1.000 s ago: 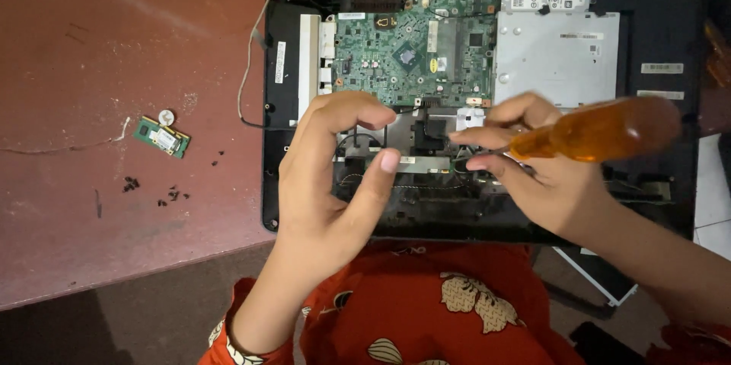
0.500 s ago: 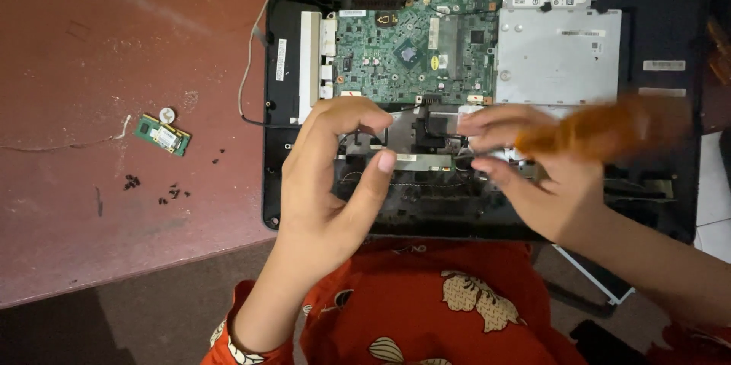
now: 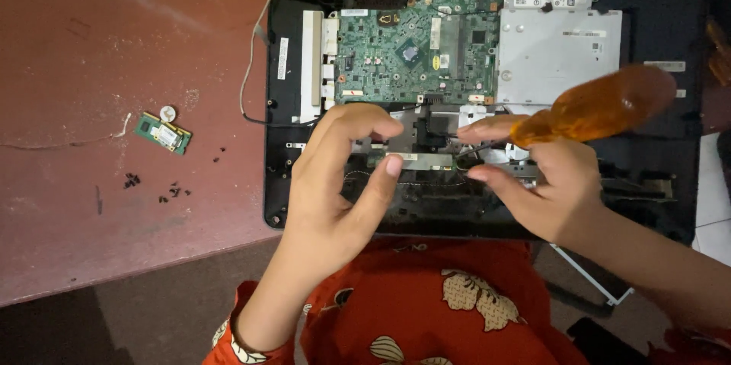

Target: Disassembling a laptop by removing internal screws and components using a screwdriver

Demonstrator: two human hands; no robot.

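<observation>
An opened laptop chassis (image 3: pixel 304 182) lies on the reddish table (image 3: pixel 114 45), its green motherboard (image 3: pixel 411 53) exposed. The left hand (image 3: pixel 335 190) curls half open, thumb tip pressing a small silver bracket (image 3: pixel 417 158) below the board. Just beside it, the right hand (image 3: pixel 544 182) grips an orange-handled screwdriver (image 3: pixel 601 106), its tip near the bracket.
</observation>
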